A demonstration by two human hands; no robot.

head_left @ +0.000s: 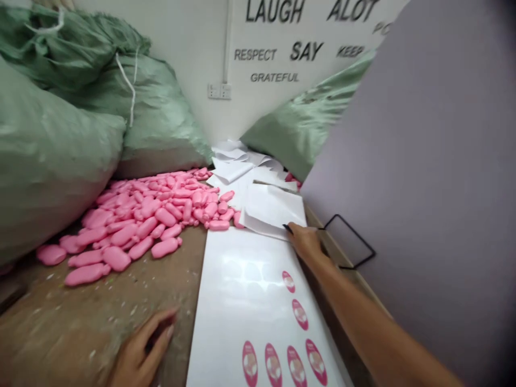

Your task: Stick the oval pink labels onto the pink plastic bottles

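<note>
My right hand (305, 241) reaches to the near right edge of a white paper sheet (274, 207), fingers closed. A thin black piece (287, 228) pokes out at its fingertips; what it belongs to is partly hidden. My left hand (143, 349) hovers low over the brown tabletop, left of the label sheet. Its fingers are curled, with a gap to the thumb, and nothing shows in them. Between my hands lies a long glossy white label sheet (237, 306), with several pink oval stickers (273, 364) on its near and right parts.
Pink bottle-shaped pieces (149, 220) are heaped on the brown table (52, 322). Large green sacks (157, 113) stand behind and at left, another sack (298, 123) at back right. Crumpled white papers (236, 156) lie farther back. A pale panel (427, 188) rises at right, beside a black wire loop (365, 242).
</note>
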